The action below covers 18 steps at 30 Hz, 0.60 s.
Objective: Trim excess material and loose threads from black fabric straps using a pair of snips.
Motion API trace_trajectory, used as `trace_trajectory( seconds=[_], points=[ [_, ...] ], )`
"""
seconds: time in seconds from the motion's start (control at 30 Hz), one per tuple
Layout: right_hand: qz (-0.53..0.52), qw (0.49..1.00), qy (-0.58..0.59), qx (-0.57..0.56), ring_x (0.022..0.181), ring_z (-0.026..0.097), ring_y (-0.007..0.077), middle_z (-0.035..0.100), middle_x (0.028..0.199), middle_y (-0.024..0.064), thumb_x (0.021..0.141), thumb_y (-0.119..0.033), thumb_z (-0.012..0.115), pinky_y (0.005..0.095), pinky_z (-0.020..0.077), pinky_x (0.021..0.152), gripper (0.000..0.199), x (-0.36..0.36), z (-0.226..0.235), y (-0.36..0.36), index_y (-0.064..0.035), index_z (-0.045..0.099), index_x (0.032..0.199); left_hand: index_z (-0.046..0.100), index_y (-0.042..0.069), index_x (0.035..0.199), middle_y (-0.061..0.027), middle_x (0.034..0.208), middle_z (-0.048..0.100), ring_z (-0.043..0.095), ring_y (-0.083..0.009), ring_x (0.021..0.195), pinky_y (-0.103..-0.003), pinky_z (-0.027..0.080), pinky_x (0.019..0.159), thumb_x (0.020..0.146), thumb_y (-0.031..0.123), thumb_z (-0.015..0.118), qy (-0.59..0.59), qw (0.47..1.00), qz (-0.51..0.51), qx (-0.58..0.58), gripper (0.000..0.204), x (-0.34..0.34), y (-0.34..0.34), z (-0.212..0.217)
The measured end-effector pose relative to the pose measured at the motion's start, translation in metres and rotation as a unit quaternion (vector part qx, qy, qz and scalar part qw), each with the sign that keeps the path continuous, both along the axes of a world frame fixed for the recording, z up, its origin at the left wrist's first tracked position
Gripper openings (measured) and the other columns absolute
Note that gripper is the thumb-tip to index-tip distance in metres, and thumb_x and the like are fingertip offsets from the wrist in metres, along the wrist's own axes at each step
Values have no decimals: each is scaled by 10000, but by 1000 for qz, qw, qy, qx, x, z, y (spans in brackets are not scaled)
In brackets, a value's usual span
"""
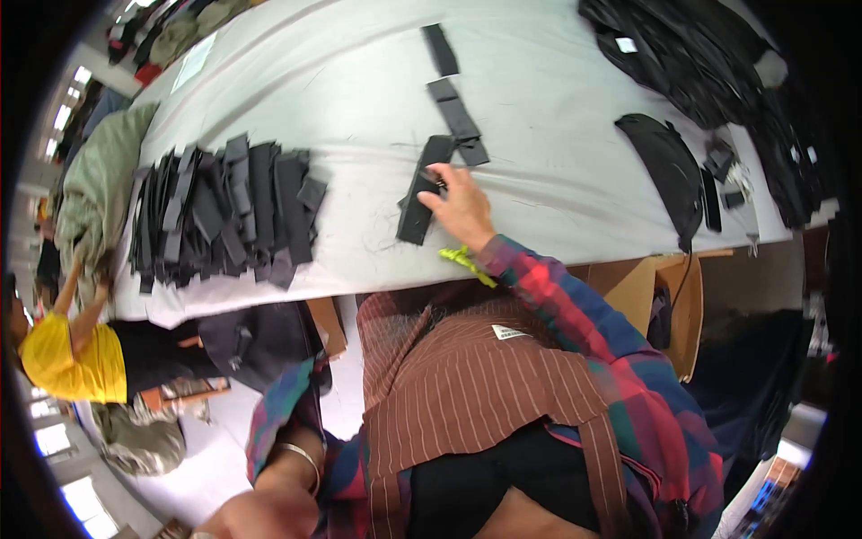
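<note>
My right hand reaches over a black fabric strip lying near the table's front edge. Its thumb and forefinger are apart above the strip; whether they touch it is hard to see. Beyond that strip, more dark strips lie in a loose line, the nearer ones overlapping. Beside my right wrist, a bright yellow-green cord or ribbon rests at the table edge. My left hand is low at the bottom of the view, away from the table, blurred, with its fingers not readable.
Many dark strips form a wide pile on the left of the white-covered table. Black garments and a curved black piece lie at right. A cardboard box stands below the edge. A person in yellow works at far left.
</note>
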State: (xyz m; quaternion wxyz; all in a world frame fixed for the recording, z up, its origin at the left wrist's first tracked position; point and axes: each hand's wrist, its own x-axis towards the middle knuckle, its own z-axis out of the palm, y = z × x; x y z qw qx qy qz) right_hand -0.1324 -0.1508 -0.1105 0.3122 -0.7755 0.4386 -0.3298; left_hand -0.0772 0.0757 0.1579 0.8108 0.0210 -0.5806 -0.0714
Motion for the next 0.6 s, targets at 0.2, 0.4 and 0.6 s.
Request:
trace_trajectory(
  seconds=[0.2, 0.4, 0.6],
  points=[
    [-17, 992, -89, 88, 939, 610, 291, 630, 970, 105, 753, -137, 686, 386, 479, 788, 353, 9, -6, -6, -155, 599, 1094, 593, 176, 925, 31, 962, 579, 579, -131, 858, -521, 359, 767, 860, 216, 628, -83, 973, -44, 212, 84, -6, 28, -13],
    [148, 929, -234, 246, 794, 440, 55, 520, 878, -51, 781, -31, 619, 205, 385, 748, 294, -13, 2, -3, -28, 605, 1075, 594, -39, 1021, -124, 928, 626, 632, -215, 902, -335, 466, 836, 836, -25, 573, -74, 906, 27, 415, 186, 14, -6, -91],
    [243, 856, -273, 365, 790, 468, 48, 505, 862, -46, 813, -20, 627, 201, 406, 741, 263, -32, 38, 30, -42, 606, 1074, 381, -47, 1333, -161, 1196, 541, 530, -142, 1068, -253, 441, 888, 940, 145, 549, 69, 735, 13, 675, 469, 32, -55, -222]
  ],
)
